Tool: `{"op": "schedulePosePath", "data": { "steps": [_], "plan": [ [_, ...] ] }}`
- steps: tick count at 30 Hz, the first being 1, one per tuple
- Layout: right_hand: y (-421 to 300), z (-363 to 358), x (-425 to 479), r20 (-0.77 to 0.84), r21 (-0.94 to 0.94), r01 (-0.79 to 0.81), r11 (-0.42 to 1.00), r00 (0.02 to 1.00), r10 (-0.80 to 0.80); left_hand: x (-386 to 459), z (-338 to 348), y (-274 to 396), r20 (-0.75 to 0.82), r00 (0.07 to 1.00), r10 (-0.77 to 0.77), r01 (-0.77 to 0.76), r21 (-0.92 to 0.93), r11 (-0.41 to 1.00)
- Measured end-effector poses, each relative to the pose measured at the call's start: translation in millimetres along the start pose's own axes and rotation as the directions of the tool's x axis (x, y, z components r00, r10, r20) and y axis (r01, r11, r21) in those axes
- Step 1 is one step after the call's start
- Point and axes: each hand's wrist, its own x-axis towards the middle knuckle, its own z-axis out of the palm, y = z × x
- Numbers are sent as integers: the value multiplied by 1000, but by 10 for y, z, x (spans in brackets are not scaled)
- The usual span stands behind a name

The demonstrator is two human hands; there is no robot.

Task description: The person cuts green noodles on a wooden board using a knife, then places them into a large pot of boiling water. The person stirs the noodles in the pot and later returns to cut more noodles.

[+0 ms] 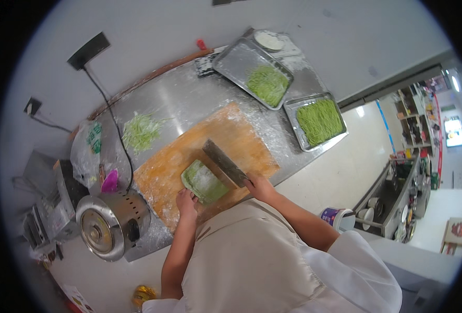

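My right hand [260,187] grips the handle of a wide-bladed cleaver [225,162], its blade held just right of a folded slab of green dough [204,181]. White flour dusts the dough, which lies on a wooden cutting board [239,133]. At the slab's lower left edge is my left hand [187,200], its fingers bent; whether they press on the dough cannot be told. Cut green noodles [141,132] lie in a floured heap on the steel table beyond the board.
Two metal trays [231,58] [345,135] hold green noodles at the right, near a bowl of flour [269,40]. A round steel appliance [113,223] stands left of the board, with a black cable [111,113] running down to it. A plastic bag [85,152] lies behind.
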Motion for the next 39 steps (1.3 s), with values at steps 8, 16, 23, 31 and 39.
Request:
{"op": "schedulePosePath", "data": {
  "steps": [8,16,23,31,39],
  "plan": [
    [-17,162,-60,64,-155,55,986,997,-46,245,-186,-92,46,994,99,-106,186,977],
    [-115,122,-148,114,-174,10,985,993,10,135,-80,1,74,997,-39,35,56,998],
    [-67,128,-136,92,-182,11,983,996,6,195,217,10,135,973,-187,178,77,981],
    [94,215,-111,70,-242,52,969,997,-36,109,521,73,209,978,11,-26,67,997],
    [-78,359,4,-35,-253,48,966,998,-59,-22,94,107,126,835,536,-512,535,672]
  ]
}}
